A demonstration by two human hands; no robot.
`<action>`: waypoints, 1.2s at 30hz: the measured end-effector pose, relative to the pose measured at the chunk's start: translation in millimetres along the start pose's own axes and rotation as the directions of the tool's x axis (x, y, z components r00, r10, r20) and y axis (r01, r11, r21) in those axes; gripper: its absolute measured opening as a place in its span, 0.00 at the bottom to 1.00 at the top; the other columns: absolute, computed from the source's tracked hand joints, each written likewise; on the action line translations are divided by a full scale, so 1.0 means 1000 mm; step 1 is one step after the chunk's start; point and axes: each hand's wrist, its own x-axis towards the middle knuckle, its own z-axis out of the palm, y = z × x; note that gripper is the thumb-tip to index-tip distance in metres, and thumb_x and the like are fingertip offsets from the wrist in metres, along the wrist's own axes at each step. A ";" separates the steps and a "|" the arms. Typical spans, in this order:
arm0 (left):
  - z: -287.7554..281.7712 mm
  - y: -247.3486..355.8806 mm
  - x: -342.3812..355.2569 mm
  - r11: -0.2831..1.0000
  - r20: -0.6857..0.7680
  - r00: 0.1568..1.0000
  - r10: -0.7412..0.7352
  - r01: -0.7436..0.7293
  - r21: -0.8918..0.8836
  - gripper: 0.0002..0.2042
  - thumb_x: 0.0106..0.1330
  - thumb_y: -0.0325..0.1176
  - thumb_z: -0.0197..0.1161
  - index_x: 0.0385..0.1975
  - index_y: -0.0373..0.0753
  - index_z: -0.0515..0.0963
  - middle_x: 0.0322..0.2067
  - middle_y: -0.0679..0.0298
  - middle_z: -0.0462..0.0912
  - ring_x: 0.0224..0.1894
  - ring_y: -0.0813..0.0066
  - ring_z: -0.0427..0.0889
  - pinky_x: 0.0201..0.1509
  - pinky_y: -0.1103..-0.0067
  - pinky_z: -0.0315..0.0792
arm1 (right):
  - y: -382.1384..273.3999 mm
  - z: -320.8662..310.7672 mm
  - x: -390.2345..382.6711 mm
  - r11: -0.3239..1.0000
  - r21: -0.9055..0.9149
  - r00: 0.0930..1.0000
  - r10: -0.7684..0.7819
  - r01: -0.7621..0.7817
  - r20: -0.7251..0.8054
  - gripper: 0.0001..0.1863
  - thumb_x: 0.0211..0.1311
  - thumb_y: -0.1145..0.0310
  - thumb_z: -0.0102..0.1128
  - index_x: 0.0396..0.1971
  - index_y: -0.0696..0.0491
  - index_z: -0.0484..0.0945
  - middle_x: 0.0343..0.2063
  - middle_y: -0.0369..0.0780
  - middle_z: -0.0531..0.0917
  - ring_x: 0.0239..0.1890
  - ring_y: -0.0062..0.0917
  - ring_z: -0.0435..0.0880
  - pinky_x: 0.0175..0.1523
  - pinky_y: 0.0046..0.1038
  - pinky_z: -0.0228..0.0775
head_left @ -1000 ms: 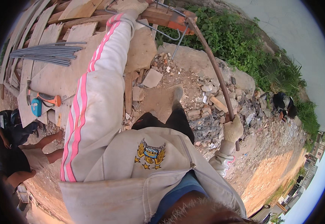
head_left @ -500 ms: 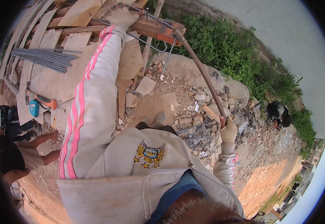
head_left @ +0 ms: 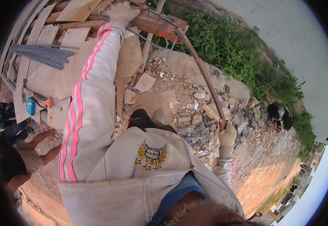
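My gloved left hand (head_left: pixel 121 12) is at the top of the view, fingers curled over a bent steel bar (head_left: pixel 149 42) on a wooden beam (head_left: pixel 149 23) with metal pins and an orange-painted end. A long rusty pipe (head_left: pixel 199 66) angles from that end to my gloved right hand (head_left: pixel 227 133), which grips its lower part. Left of my sleeve, a hammer (head_left: pixel 39 97) with an orange handle and a teal case (head_left: pixel 30 106) lie on boards beside a bundle of straight grey rods (head_left: pixel 41 54).
Rubble (head_left: pixel 205 113) and a wire mesh (head_left: pixel 192 133) surround my feet. Weeds (head_left: pixel 231 52) line a pale wall (head_left: pixel 296 37). People are at the left (head_left: pixel 9 158), near the boards, and another person (head_left: pixel 279 115) crouches at the right.
Compared with a second ago, the pipe's upper end, the beam and my left hand appear lower and farther left. My right hand has shifted slightly left, still on the pipe.
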 end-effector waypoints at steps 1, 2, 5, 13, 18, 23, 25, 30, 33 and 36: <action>0.013 -0.008 0.013 0.999 0.002 1.000 0.008 -0.008 0.051 0.50 0.58 0.80 0.51 0.71 0.44 0.69 0.74 0.54 0.65 0.76 0.52 0.59 0.76 0.47 0.51 | -0.002 0.004 -0.002 1.000 -0.011 1.000 -0.008 0.008 -0.016 0.24 0.74 0.47 0.57 0.30 0.56 0.76 0.21 0.54 0.81 0.27 0.56 0.81 0.31 0.50 0.70; 0.041 -0.022 0.035 0.995 0.003 1.000 0.016 -0.017 0.102 0.53 0.56 0.82 0.49 0.74 0.46 0.65 0.76 0.54 0.59 0.79 0.48 0.53 0.75 0.41 0.47 | -0.004 0.008 -0.003 1.000 -0.022 0.999 -0.018 0.017 -0.033 0.23 0.74 0.49 0.58 0.30 0.56 0.76 0.22 0.54 0.81 0.27 0.56 0.81 0.31 0.50 0.70; 0.066 -0.031 0.047 0.992 -0.099 0.993 0.063 -0.052 0.111 0.53 0.56 0.83 0.49 0.74 0.47 0.66 0.75 0.52 0.62 0.78 0.43 0.54 0.74 0.38 0.49 | -0.019 0.009 -0.009 0.998 -0.048 0.999 0.036 -0.038 -0.039 0.22 0.73 0.52 0.60 0.29 0.57 0.76 0.23 0.54 0.81 0.27 0.55 0.81 0.30 0.49 0.70; 0.070 -0.044 0.033 0.860 -0.219 0.861 0.458 -0.492 -0.135 0.28 0.64 0.61 0.65 0.50 0.42 0.83 0.44 0.51 0.86 0.52 0.50 0.83 0.55 0.60 0.77 | -0.025 0.012 -0.016 0.982 0.044 0.979 0.177 -0.183 0.104 0.21 0.73 0.49 0.59 0.36 0.54 0.83 0.24 0.54 0.83 0.31 0.55 0.83 0.33 0.49 0.71; 0.059 -0.046 0.008 0.630 -0.260 0.734 0.627 -0.675 -0.383 0.23 0.65 0.57 0.68 0.39 0.39 0.84 0.37 0.50 0.84 0.44 0.47 0.84 0.49 0.60 0.77 | -0.024 0.011 -0.026 0.981 -0.022 0.979 0.192 -0.191 0.069 0.23 0.73 0.46 0.57 0.39 0.54 0.84 0.24 0.53 0.83 0.31 0.53 0.85 0.36 0.49 0.73; 0.049 -0.044 -0.015 0.405 -0.030 0.455 0.890 -0.819 -0.406 0.22 0.65 0.55 0.67 0.40 0.39 0.84 0.35 0.50 0.82 0.43 0.45 0.83 0.47 0.58 0.76 | -0.046 0.005 -0.032 0.982 -0.081 0.983 0.175 -0.171 0.046 0.24 0.73 0.47 0.58 0.33 0.56 0.82 0.23 0.53 0.82 0.30 0.53 0.83 0.35 0.48 0.72; 0.049 -0.027 -0.037 0.302 -0.039 0.353 0.935 -0.849 -0.432 0.21 0.65 0.54 0.67 0.39 0.39 0.84 0.34 0.51 0.82 0.43 0.45 0.83 0.48 0.58 0.76 | -0.050 0.006 -0.037 0.980 -0.082 0.982 0.187 -0.183 0.036 0.25 0.73 0.47 0.58 0.30 0.56 0.80 0.23 0.53 0.82 0.30 0.54 0.83 0.35 0.48 0.72; 0.069 -0.014 -0.047 0.249 0.006 0.274 0.962 -0.864 -0.438 0.12 0.58 0.39 0.65 0.35 0.37 0.82 0.37 0.51 0.83 0.43 0.45 0.82 0.48 0.57 0.75 | -0.072 -0.002 -0.044 0.986 -0.062 0.987 0.151 -0.154 -0.061 0.23 0.69 0.47 0.64 0.29 0.54 0.80 0.19 0.49 0.81 0.28 0.49 0.83 0.32 0.47 0.71; 0.063 -0.009 -0.050 0.234 0.015 0.250 0.968 -0.878 -0.417 0.11 0.55 0.35 0.64 0.34 0.35 0.81 0.37 0.50 0.83 0.44 0.45 0.82 0.48 0.56 0.75 | -0.096 -0.008 -0.054 0.974 -0.003 0.972 0.226 -0.227 -0.070 0.23 0.69 0.46 0.63 0.32 0.54 0.81 0.23 0.50 0.83 0.31 0.50 0.85 0.35 0.47 0.74; 0.055 -0.008 -0.053 0.257 0.072 0.249 0.966 -0.881 -0.398 0.12 0.56 0.38 0.63 0.34 0.35 0.81 0.37 0.50 0.84 0.43 0.45 0.82 0.48 0.55 0.75 | -0.108 -0.016 -0.062 0.965 -0.065 0.966 0.249 -0.254 -0.073 0.24 0.69 0.44 0.62 0.34 0.54 0.82 0.27 0.50 0.85 0.33 0.49 0.85 0.37 0.47 0.75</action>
